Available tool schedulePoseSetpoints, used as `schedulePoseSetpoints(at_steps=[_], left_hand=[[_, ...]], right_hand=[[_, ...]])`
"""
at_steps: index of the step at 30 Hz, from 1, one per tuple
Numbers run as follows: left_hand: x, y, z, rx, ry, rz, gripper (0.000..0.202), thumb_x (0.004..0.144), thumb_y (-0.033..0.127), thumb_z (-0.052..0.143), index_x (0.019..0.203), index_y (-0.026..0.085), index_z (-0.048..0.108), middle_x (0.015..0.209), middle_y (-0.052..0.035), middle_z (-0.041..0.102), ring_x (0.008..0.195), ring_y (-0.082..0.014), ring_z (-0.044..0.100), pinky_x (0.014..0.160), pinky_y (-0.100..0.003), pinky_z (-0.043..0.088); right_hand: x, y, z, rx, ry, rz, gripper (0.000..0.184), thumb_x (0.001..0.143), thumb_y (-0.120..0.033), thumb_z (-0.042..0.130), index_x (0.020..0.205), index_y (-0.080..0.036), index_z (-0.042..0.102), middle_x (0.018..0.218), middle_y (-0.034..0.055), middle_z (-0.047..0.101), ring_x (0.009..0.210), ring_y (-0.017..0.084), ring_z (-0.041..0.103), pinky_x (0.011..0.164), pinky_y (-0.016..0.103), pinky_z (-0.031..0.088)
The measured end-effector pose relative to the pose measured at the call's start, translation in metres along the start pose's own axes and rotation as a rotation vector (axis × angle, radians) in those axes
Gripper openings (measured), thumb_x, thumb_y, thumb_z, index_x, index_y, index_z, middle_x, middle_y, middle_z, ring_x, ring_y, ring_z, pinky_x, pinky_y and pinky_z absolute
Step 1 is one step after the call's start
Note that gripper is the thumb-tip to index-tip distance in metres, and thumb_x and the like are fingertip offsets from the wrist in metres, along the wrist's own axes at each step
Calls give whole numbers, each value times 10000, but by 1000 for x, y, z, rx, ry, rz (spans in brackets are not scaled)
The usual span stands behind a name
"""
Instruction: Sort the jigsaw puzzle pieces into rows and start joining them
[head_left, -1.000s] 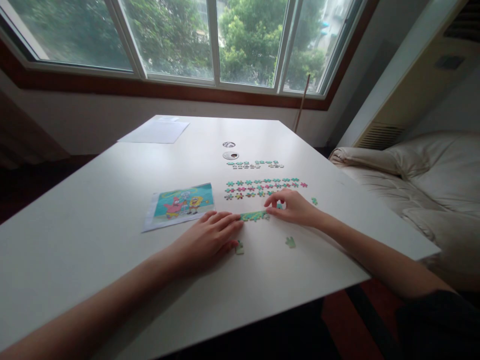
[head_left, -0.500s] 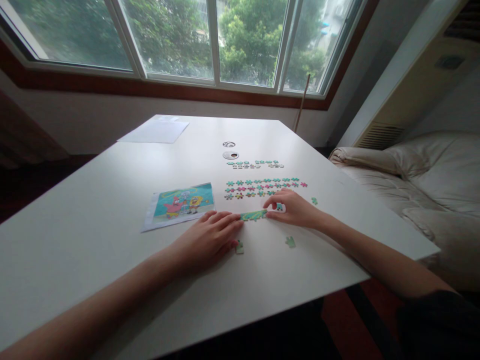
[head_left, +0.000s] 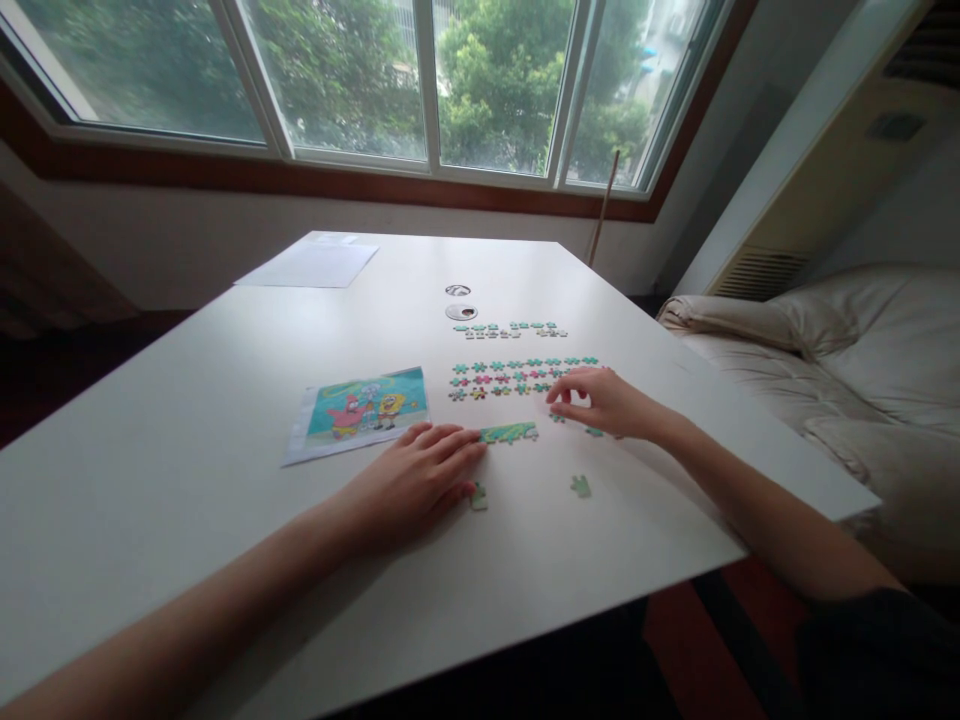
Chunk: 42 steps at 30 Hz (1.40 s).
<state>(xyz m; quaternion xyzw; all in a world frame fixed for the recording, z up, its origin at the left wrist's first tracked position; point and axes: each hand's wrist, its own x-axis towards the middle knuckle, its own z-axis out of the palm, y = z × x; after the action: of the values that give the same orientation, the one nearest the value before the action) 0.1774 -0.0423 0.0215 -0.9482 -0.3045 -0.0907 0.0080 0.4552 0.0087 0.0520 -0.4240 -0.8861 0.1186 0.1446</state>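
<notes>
My left hand (head_left: 427, 475) lies flat on the table, its fingertips on the left end of a joined strip of jigsaw pieces (head_left: 510, 433) in green and yellow. A loose green edge piece (head_left: 479, 497) sits beside the left thumb, partly covered by it. My right hand (head_left: 604, 402) hovers to the right of the strip, thumb and forefinger curved with a small gap, no piece visible between them. Below it are loose pieces, among them a teal one (head_left: 594, 432). Another green piece (head_left: 580, 486) lies nearer the front edge.
Rows of loose jigsaw pieces (head_left: 517, 377) are laid out beyond the strip, with more pieces (head_left: 499, 329) farther back. A printed cartoon picture (head_left: 367, 408) lies left of them. Two round metal fittings (head_left: 461, 312) and a white sheet (head_left: 307, 265) are at the far side.
My right hand has drawn back from the strip's right end, moving right and slightly up, uncovering that end. My left hand has stayed in place.
</notes>
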Motion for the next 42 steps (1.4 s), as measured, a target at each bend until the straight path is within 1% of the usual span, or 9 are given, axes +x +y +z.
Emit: schedulePoseSetpoints(at_steps=[6,9,12,17,25,27,30,34,42], left_hand=[[-2,-5,-1,62,6,4,348,893,326,342,1189,184,460,1244,-76,494,1134,-254,414,933,-425,301],[-2,-8,-2,83,16,-1,339,896,335,341,1164,184,483,1218,-75,517,1117,-252,430,928,-422,306],[-2,-9,-3,90,31,1,337,895,341,345,1153,180,493,1198,-77,532,1099,-247,446,918,-413,320],[-2,-9,-4,85,30,13,337,895,340,349,1154,180,495,1198,-76,532,1097,-244,447,916,-410,329],[-4,-11,-2,77,21,13,345,895,343,351,1168,180,487,1210,-70,524,1112,-244,433,924,-412,325],[-4,-12,-2,77,23,13,343,894,343,354,1163,182,491,1208,-70,527,1105,-244,439,922,-413,328],[-4,-11,-2,76,20,10,341,894,341,353,1163,185,492,1210,-69,525,1108,-246,438,925,-418,326],[-3,-10,-4,65,16,5,336,893,335,354,1158,184,494,1211,-69,523,1113,-246,435,927,-419,326],[-4,-9,-5,76,5,0,329,892,342,359,1149,193,499,1209,-62,526,1112,-242,435,934,-416,316]], right_hand=[[-20,34,-38,-33,-229,219,225,741,-363,524,824,-183,631,744,24,605,654,131,533,600,224,368],[-28,46,-45,-5,-413,273,301,677,-422,581,859,-185,615,779,31,600,695,153,542,602,228,375],[-31,50,-42,16,-513,288,369,619,-454,625,872,-189,592,801,34,588,718,166,536,592,228,375],[-28,49,-34,92,-588,233,288,629,-399,625,793,-172,557,746,17,561,683,145,512,571,221,367],[-28,44,-36,174,-587,146,174,670,-289,599,761,-152,543,687,-5,520,628,108,466,551,211,355],[-26,39,-38,224,-553,91,213,709,-304,575,857,-151,567,705,1,524,637,106,469,560,210,362],[-20,30,-36,270,-409,37,272,764,-337,526,961,-160,583,747,18,554,657,107,486,565,211,366],[-9,21,-21,340,-219,10,239,768,-345,532,895,-155,600,802,35,598,670,103,506,569,209,378],[5,9,11,356,54,50,157,723,-304,589,770,-159,626,708,21,605,618,93,499,535,200,371]])
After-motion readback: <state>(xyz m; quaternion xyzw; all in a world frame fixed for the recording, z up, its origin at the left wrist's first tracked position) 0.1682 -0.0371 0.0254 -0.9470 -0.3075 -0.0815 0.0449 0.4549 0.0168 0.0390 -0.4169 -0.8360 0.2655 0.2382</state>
